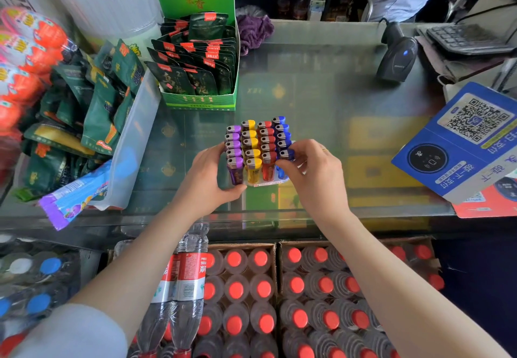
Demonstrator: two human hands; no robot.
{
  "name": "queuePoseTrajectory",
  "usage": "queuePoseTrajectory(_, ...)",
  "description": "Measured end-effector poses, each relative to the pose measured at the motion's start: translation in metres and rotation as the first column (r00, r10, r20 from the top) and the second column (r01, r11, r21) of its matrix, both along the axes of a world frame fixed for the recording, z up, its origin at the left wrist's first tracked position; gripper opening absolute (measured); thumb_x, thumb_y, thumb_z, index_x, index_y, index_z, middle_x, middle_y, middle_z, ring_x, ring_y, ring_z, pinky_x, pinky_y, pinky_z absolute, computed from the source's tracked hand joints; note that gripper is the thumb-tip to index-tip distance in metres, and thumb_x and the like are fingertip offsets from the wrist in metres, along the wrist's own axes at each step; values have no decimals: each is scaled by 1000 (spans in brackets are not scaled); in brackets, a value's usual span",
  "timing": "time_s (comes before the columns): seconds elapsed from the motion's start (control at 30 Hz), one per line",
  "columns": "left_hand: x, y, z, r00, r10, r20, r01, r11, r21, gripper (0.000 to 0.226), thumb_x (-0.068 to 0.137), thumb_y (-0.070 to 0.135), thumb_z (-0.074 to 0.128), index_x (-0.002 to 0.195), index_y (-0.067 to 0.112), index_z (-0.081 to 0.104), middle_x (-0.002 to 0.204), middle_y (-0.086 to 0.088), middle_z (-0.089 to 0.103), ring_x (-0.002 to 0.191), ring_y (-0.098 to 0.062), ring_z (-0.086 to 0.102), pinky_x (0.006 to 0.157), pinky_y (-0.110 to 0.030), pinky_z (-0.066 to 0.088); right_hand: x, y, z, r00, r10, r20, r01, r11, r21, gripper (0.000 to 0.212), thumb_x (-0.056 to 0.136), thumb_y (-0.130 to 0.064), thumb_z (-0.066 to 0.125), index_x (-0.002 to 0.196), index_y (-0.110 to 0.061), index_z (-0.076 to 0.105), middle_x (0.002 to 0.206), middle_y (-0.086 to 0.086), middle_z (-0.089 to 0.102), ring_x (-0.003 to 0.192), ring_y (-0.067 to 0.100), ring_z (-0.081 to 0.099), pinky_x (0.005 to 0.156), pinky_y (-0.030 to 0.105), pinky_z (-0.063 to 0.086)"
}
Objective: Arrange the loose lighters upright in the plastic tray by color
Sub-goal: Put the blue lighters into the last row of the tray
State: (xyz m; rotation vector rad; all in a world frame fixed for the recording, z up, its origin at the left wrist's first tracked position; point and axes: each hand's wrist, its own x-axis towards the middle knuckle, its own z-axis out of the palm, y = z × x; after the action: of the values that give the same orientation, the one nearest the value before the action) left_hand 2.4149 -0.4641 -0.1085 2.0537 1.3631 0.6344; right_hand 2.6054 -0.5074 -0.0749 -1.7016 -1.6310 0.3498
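Observation:
A clear plastic tray (264, 183) stands on the glass counter with lighters upright in four colour rows: purple lighters (234, 145) at left, then yellow lighters (249, 142), red lighters (267, 141) and blue lighters (281, 134) at right. My left hand (208, 181) grips the tray's left front corner beside the nearest purple lighter. My right hand (313, 173) pinches the front blue lighter (286, 156) by its metal top, at the near end of the blue row. No loose lighters show on the counter.
A green display box of tea packets (200, 61) stands behind the tray, snack bags (84, 111) crowd the left. A barcode scanner (397, 55) and keyboard (464, 38) sit far right; a blue QR sign (458, 145) lies right. Bottled water boxes (279, 296) are below the counter edge.

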Motion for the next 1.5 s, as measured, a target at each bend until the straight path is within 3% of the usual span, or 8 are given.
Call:
queuePoseTrajectory(0.23,1,-1,0,1000,4,11,-4,1000,1,49,65,33,72,109,26,51,117,5,55,116,-18,43,98,-42,36,-1,-3,-6,991,-34,-128,41,998,47,23,76,-15,71,92,-3,59,84,6,66,67,11,54,64,-1,38)
queuePoseTrajectory(0.37,1,-2,3,1000,1,19,-1,1000,1,51,66,32,73,111,26,50,117,3,54,116,-19,43,99,-46,37,9,-3,-10,987,26,-161,-32,999,-34,36,72,-20,76,97,-6,54,86,-2,61,72,12,56,67,13,46)
queuePoseTrajectory(0.47,1,-2,3,1000,16,-4,-16,1000,-6,57,66,34,74,116,23,49,122,2,52,119,-19,40,100,-44,35,12,-7,-25,999,39,-19,-41,992,-118,40,71,-26,76,98,-6,53,89,0,58,78,15,52,67,26,43)
queuePoseTrajectory(0.7,6,-1,-4,994,109,-25,-109,994,-3,75,61,54,67,122,18,46,126,-1,51,120,-18,39,98,-40,36,9,-3,-38,983,76,167,-71,997,-35,22,75,-13,73,83,0,57,86,17,62,79,34,59,63,31,44)
queuePoseTrajectory(0.93,-1,-3,-7,989,132,-71,-129,991,35,81,59,51,73,125,16,44,127,-3,50,120,-19,39,99,-38,34,37,-1,-28,963,165,211,-135,980,-149,41,73,-26,74,105,-8,58,105,9,59,96,26,55,77,32,46)
queuePoseTrajectory(1.07,-10,-9,-6,970,168,-175,-148,981,124,78,62,54,70,123,13,47,126,-4,53,120,-20,41,97,-34,35,45,1,-28,904,196,380,-150,978,-147,34,79,-31,68,104,-11,60,95,10,65,87,33,63,61,38,53)
queuePoseTrajectory(1.27,-22,-18,1,938,217,-272,-147,956,255,68,66,59,64,111,10,55,99,-3,61,91,-22,56,65,-30,43,30,13,-32,877,193,440,-156,981,-118,28,77,-34,69,90,-10,61,79,11,62,70,34,63,48,32,46)
queuePoseTrajectory(1.5,-53,-26,17,930,300,-214,-210,909,361,44,73,47,43,94,13,61,71,4,57,55,-18,52,42,-19,31,-6,38,-27,890,229,395,-157,966,-207,35,83,-41,59,101,-11,58,96,10,61,85,33,60,61,34,48)
